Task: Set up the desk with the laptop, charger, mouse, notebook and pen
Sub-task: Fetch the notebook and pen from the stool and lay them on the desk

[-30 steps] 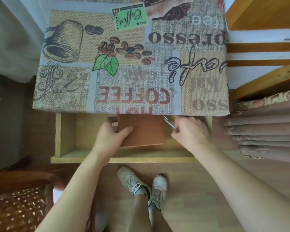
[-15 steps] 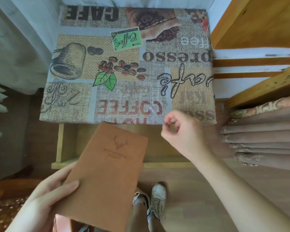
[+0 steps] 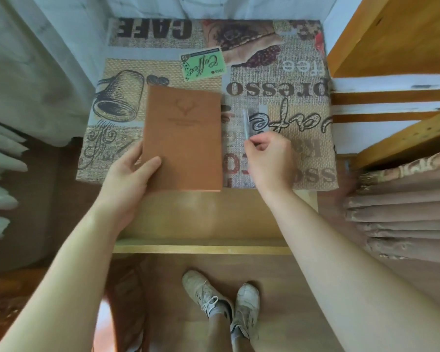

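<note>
the brown notebook (image 3: pixel 183 138) lies flat on the surface (image 3: pixel 302 80), which is covered by a coffee-print cloth, on the left half of it, with its near edge reaching the surface's front edge. its cover, stamped with an antler mark, faces up. the left hand (image 3: pixel 127 174) holds the notebook at its near left corner: the thumb lies on top of the cover and the other fingers wrap the left edge, so the left grip is closed around the book's side, with the rest of the notebook stretching away from the hand toward the far side of the surface.

the right hand (image 3: pixel 269 158) is just to the right of the notebook, above the cloth. its fingers are curled and its grip pinches the near end of the pen (image 3: pixel 246 123), a pale, translucent stick (blurred, so its details cannot be told). the pen points away from the hand toward the far side, roughly parallel to the notebook's right edge and just beside it; whether the pen touches the cloth cannot be told.

below the front edge of the surface an open wooden drawer (image 3: pixel 203 246) sticks out toward the person, both forearms passing over it. beneath, on a wooden floor (image 3: pixel 290 288), stand two feet in white sneakers (image 3: pixel 221 298).
</note>
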